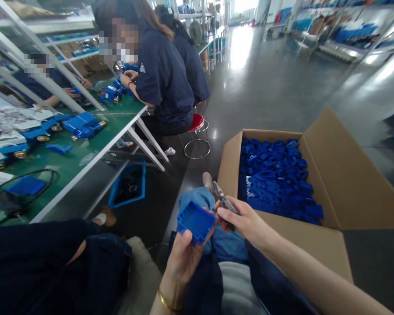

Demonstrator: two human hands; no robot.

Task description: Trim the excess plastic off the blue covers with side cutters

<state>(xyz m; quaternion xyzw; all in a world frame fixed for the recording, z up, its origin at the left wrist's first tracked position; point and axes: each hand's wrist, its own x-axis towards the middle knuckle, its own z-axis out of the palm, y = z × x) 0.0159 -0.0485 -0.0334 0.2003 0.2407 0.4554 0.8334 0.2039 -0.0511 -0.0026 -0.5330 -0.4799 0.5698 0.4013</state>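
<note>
Above my lap, my left hand (184, 258) is closed around a blue plastic housing (197, 221), a shallow open box with its hollow side facing up. The thumb presses on its near wall. Just to the right, my right hand (241, 216) grips a pair of pliers (226, 202) with grey and dark handles. Their metal jaws point up and away, past the housing's right corner. The right fingertips are close to that corner; whether they touch it I cannot tell. Beside my right arm stands a cardboard box (230, 164) holding many blue plastic parts (272, 179).
A green-topped workbench (95, 153) at the left carries blue valve-like assemblies (85, 124). Under it sits a blue bin (142, 183). Co-workers (164, 74) sit along the bench, near a red stool (197, 122). Another person's dark sleeve (36, 267) is close on my left.
</note>
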